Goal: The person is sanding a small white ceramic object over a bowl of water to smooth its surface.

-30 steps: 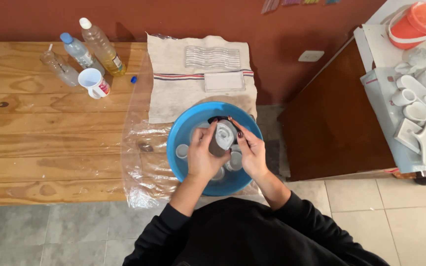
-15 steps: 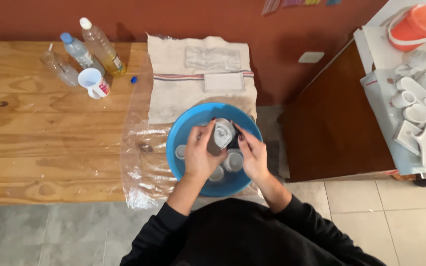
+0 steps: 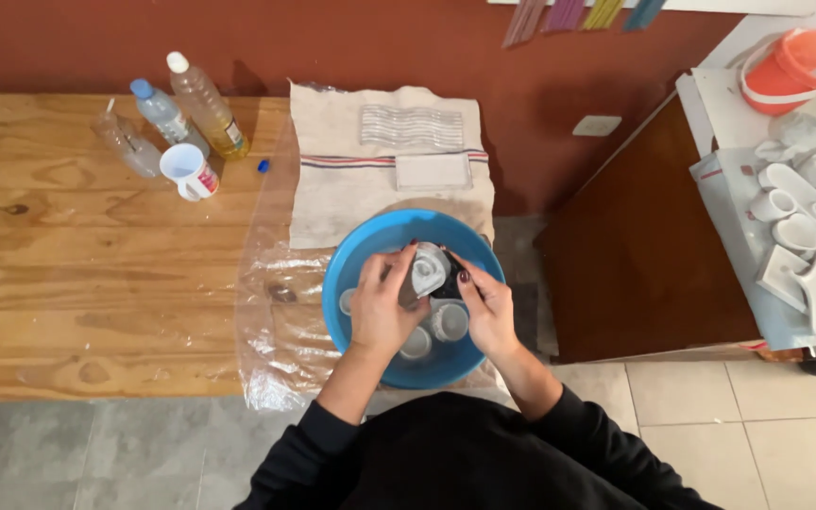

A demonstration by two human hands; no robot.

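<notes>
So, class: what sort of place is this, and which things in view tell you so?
Probably a home craft corner for casting or moulding: white moulds laid out on a side table, a blue basin of small pieces on plastic sheet, and bottles on a wooden table.

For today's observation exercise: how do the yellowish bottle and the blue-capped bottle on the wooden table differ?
The yellowish bottle has a white cap and amber liquid; the blue-capped bottle looks clear. The yellowish bottle looks larger and lies nearer the cloth; the blue-capped bottle lies further left, beside it. Both are plastic and lie near the white cup.
</notes>
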